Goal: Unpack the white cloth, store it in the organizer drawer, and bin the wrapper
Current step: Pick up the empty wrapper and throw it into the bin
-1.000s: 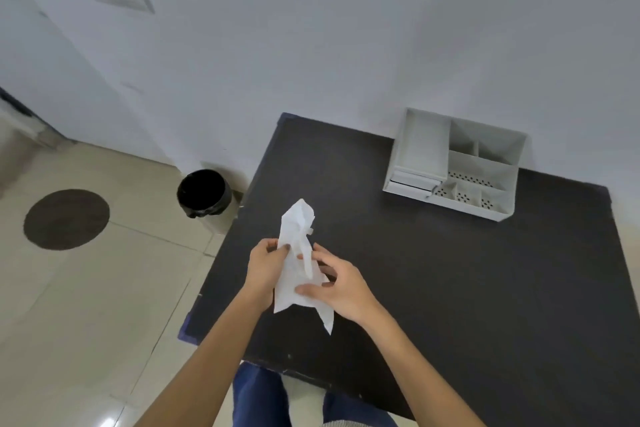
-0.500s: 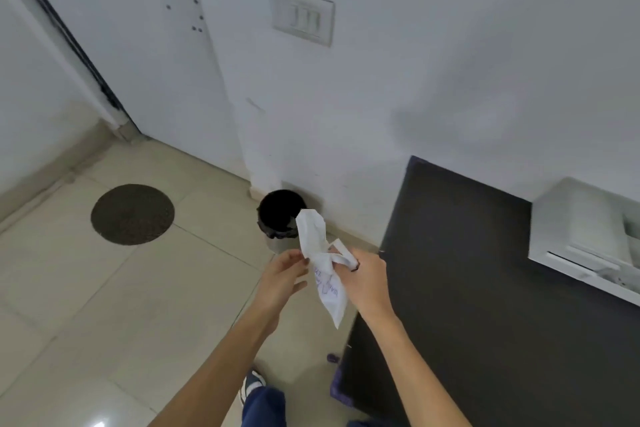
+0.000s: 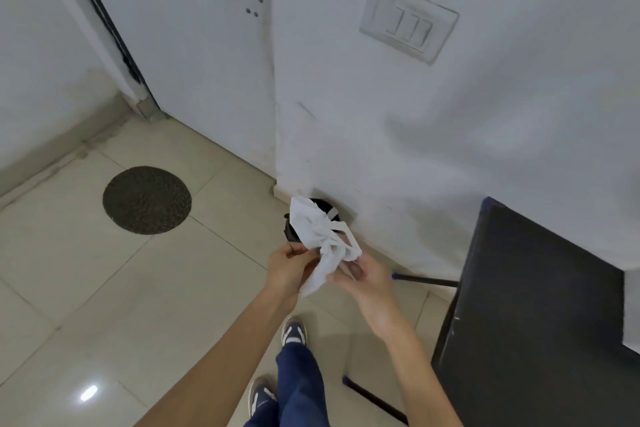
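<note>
A crumpled white wrapper [image 3: 320,239] hangs between both hands over the tiled floor. My left hand [image 3: 289,269] pinches its left side and my right hand [image 3: 363,274] grips its right side, with thin strips looped over the fingers. Right behind the wrapper, against the wall, stands the small black bin [image 3: 294,230], mostly hidden by the wrapper. The organizer and the white cloth are out of view.
The black table [image 3: 540,305] fills the right side, with thin dark legs [image 3: 424,281] reaching toward the wall. A round dark mat [image 3: 147,199] lies on the floor at left. A door and a wall switch plate [image 3: 408,22] are ahead. My legs and shoes show below.
The view has swung left, away from the table; the organizer has left the frame. Both hands have carried the wrapper off the table to just in front of the bin, and it is more crumpled.
</note>
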